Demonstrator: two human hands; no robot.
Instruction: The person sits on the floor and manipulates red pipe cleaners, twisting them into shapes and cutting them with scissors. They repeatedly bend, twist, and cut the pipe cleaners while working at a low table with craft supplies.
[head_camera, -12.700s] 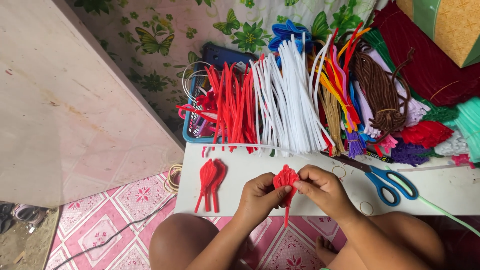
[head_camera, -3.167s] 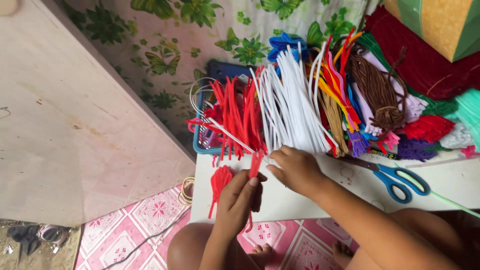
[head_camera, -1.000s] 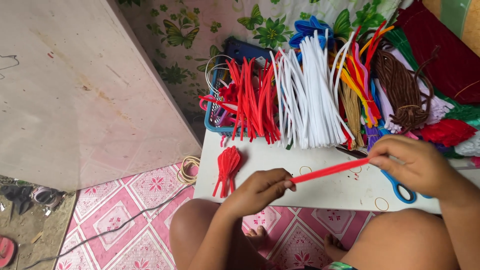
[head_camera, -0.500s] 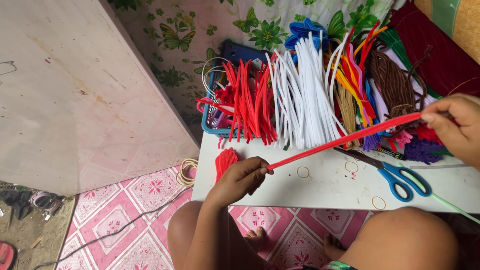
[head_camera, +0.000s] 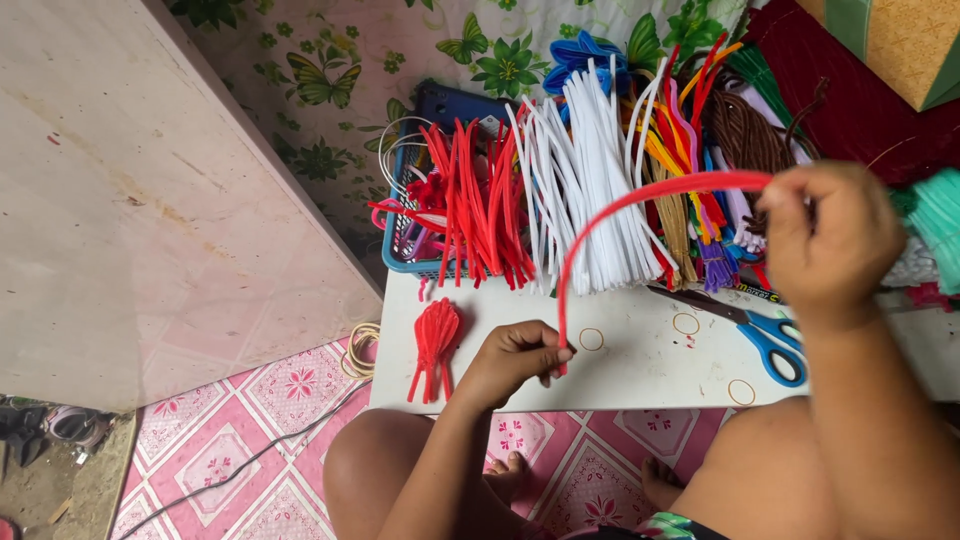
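Note:
A single red pipe cleaner (head_camera: 610, 215) arches above the small white table (head_camera: 640, 365). My left hand (head_camera: 515, 358) pinches its lower end near the table's front edge. My right hand (head_camera: 835, 240) grips the other end, raised over the right side of the table. A bunch of folded red pipe cleaner pieces (head_camera: 436, 345) lies on the table just left of my left hand.
Behind the table stand bundles of red (head_camera: 475, 205), white (head_camera: 585, 190) and mixed-colour pipe cleaners, some in a blue basket (head_camera: 405, 250). Blue-handled scissors (head_camera: 765, 335) lie at the right. A large pale board (head_camera: 130, 190) leans at left. A cable crosses the pink tiled floor (head_camera: 250, 450).
My right hand has lifted its end of the red pipe cleaner, so the strand now bends into an arch instead of running straight. My left hand keeps its end by the table.

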